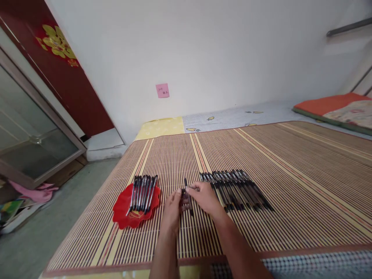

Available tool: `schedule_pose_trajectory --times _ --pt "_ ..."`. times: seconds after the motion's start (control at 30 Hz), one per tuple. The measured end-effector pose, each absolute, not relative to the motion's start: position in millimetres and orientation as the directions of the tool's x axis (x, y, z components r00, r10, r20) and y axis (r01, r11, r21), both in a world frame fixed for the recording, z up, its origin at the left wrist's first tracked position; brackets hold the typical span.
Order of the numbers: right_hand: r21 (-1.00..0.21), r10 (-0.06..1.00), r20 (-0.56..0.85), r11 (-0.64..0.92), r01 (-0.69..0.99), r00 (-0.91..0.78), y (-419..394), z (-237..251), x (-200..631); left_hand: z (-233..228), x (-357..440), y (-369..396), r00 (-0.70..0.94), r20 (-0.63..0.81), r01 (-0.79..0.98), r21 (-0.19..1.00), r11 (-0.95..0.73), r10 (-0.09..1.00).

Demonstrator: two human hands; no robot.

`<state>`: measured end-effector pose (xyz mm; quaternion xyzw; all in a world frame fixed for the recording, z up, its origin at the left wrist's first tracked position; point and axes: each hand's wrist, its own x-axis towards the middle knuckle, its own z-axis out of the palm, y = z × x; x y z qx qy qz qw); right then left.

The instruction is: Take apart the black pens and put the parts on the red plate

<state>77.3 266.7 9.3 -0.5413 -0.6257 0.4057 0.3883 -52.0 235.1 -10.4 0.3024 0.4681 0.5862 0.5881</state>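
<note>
Lower centre of the frame: left hand (pixel 172 209) and right hand (pixel 205 197) meet, both pinching one black pen (pixel 187 195) — long axis pointing away; red plate (pixel 123 211) left, nearer the left hand.

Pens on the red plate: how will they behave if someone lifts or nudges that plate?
The pens are slim and round, so probably apt to roll. They lie loose across the shallow red plate and overhang its rim, so a tilt would likely spill them. The plate looks like light plastic.

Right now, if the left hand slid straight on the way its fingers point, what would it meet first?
The left hand points away up the mat. Beyond the pen it already touches, only bare bamboo mat lies ahead, though depth is uncertain.
</note>
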Motion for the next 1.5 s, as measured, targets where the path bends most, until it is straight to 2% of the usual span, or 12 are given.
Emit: schedule_pose_trajectory --times 0.07,0.17,0.27,0.37,0.47,0.6,0.77,1.0,1.2,1.5 --pt "-0.971 0.994 0.057 0.077 0.227 -0.093 265 7 64 -7 -49 232 -0.029 -0.206 -0.422 0.890 0.175 0.978" --pt "-0.960 0.987 0.114 0.139 0.244 -0.114 264 5 57 -5 -47 230 -0.003 -0.210 -0.435 0.880 0.187 0.978" --pt "-0.851 0.978 0.189 0.206 0.483 -0.084 267 8 74 -7 -50 231 -0.068 -0.222 -0.409 0.896 0.176 0.973" --pt "-0.626 0.987 0.158 0.090 0.774 0.013 273 11 105 -9 -54 234 -0.108 -0.220 -0.393 0.905 0.162 0.969" --pt "-0.502 0.995 0.071 -0.021 0.865 0.065 278 9 127 -11 -57 235 -0.112 -0.202 -0.381 0.913 0.146 0.973" --pt "-0.437 1.000 0.003 -0.002 0.899 0.004 278 3 130 -11 -57 235 -0.119 -0.191 -0.388 0.912 0.131 0.974" --pt "-0.417 0.998 -0.055 -0.019 0.908 -0.004 275 2 121 -11 -57 234 -0.120 -0.207 -0.396 0.907 0.144 0.971" --pt "-0.478 0.995 -0.060 0.045 0.877 -0.084 275 7 122 -12 -57 235 -0.124 -0.198 -0.372 0.918 0.139 0.972" --pt "-0.395 0.992 -0.123 -0.057 0.917 0.009 275 7 120 -13 -57 235 -0.108 -0.186 -0.391 0.911 0.131 0.977" --pt "-0.406 0.994 -0.099 -0.008 0.914 -0.035 275 -2 106 -11 -56 235 -0.133 -0.182 -0.393 0.912 0.117 0.974"
